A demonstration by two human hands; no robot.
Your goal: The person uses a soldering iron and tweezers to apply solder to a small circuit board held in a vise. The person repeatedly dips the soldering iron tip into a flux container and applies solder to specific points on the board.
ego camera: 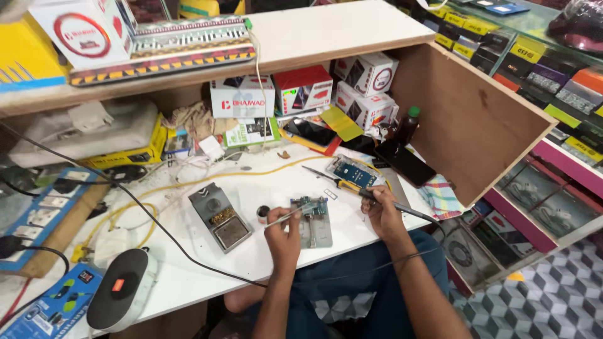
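Circuit board (309,206) sits clamped in a small metal holder (313,227) near the front edge of the worktop (188,276), a little right of its middle. I judge this board is light, thin and stiff, but also fragile, so I would take it only by the edges or move it together with the holder, never by pressing on the small parts on top.

My left hand (282,237) is closed around thin tweezers (286,218), and their tip points to the left side of the board. I cannot tell if the tip touches it. My right hand (380,213) is closed around the handle of a soldering iron (342,184). Its tip points away toward the back left, over the worktop and apart from the board. Its dark cable (433,220) runs off the front right edge. I think the iron is light but hot at the tip, so only the handle is safe to hold.

Left of the holder stands a small round tin (263,214), and further left a grey stand with a brass cleaning wool (221,217). Behind the board lies an opened phone (352,171) with a blue inside. A black phone (405,163) lies near the right edge of the worktop.
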